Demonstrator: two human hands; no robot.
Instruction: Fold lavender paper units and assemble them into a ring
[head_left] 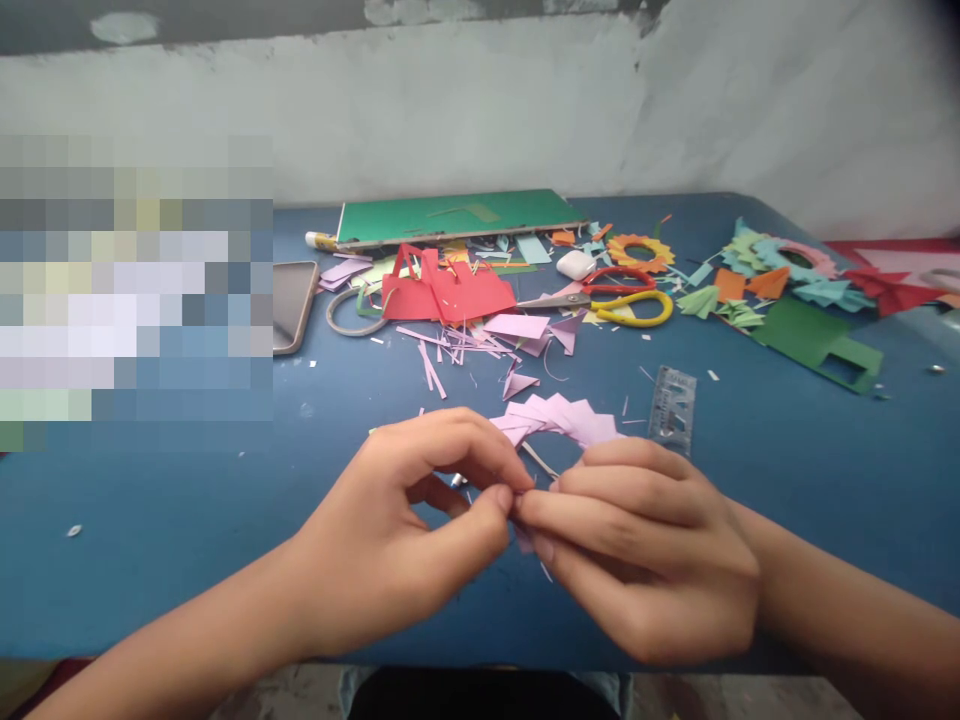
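Note:
Near the table's front, my left hand [420,525] and my right hand [652,550] meet fingertip to fingertip, both closed in a pinch. A small piece of lilac paper [523,540] shows just under the fingertips; most of it is hidden by my fingers. Right behind my hands lies a ring of overlapping folded lilac paper [559,415], its near side covered by them. A folded lilac scrap [519,382] rests beyond the ring. To the right of it is a clear plastic ruler [673,410].
Scissors [630,300] with red and yellow handles lie among lilac strips and cut red paper [450,290]. Behind them are a green board [457,215] and a white case [576,264]. A phone [294,305] lies left; colourful paper rings [640,253] and green card [814,340] lie right.

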